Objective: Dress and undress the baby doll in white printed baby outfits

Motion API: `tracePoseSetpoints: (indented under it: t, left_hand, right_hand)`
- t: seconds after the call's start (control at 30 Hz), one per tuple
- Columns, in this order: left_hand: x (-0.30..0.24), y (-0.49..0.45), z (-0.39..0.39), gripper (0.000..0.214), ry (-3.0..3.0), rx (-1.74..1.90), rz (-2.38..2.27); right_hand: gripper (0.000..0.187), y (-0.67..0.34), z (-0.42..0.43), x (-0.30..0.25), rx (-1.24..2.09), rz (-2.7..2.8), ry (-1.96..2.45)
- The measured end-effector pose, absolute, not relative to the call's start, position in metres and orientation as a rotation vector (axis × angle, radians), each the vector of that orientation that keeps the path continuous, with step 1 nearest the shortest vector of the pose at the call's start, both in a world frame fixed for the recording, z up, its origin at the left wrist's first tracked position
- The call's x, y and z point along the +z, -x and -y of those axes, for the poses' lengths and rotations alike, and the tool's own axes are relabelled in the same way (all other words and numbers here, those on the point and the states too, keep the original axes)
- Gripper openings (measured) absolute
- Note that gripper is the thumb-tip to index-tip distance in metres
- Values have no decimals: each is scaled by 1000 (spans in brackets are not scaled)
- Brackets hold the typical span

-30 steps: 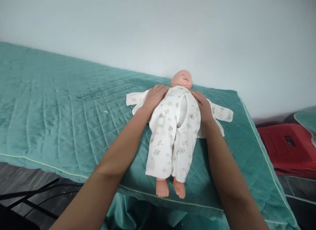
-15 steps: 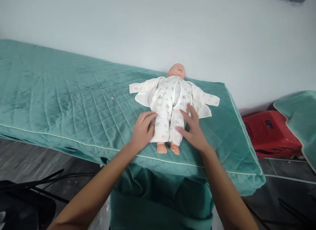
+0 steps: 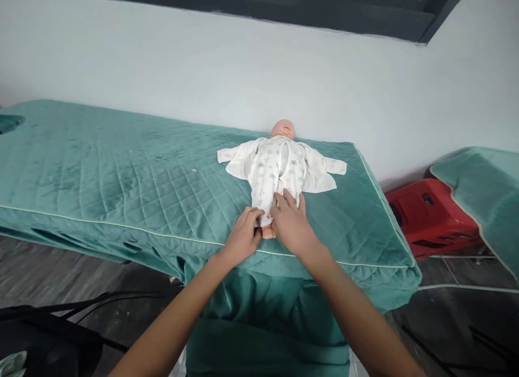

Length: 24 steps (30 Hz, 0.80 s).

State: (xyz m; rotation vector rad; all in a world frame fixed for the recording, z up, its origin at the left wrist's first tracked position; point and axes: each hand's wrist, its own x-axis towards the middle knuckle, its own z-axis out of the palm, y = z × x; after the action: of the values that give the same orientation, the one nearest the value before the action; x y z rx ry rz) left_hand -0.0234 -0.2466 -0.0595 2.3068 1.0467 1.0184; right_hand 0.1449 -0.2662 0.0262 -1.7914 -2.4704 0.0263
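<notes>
Here the doll (image 3: pixel 279 163) lies on its back on the green bed (image 3: pixel 121 172), its long axis straight away from me: head at the wall (image 3: pixel 203 69), feet at the near edge. My right hand (image 3: pixel 292 224) rests flat and open on its legs. My left hand (image 3: pixel 243 235), close beside, touches one foot; pinching or not, I cannot tell.
</notes>
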Motion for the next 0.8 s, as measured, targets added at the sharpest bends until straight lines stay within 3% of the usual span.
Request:
tracePoseSetpoints:
  t: [0.23, 0.37, 0.63, 0.8]
  left_hand:
    - [-47, 27, 253, 21, -2083, 1247, -928]
    - [-33, 33, 264, 21, -2022, 1331, -916]
    - [-16, 21, 257, 22, -2133, 1178, -923]
    - [2, -5, 243, 16, -2387, 743, -870]
  right_hand:
    - [24, -154, 275, 32, 63, 2405, 1648]
    - [16, -161, 288, 43, 57, 2421, 1482]
    - [16, -197, 283, 29, 365, 2182, 1616]
    - [22, -211, 285, 9, 540, 2129, 1767]
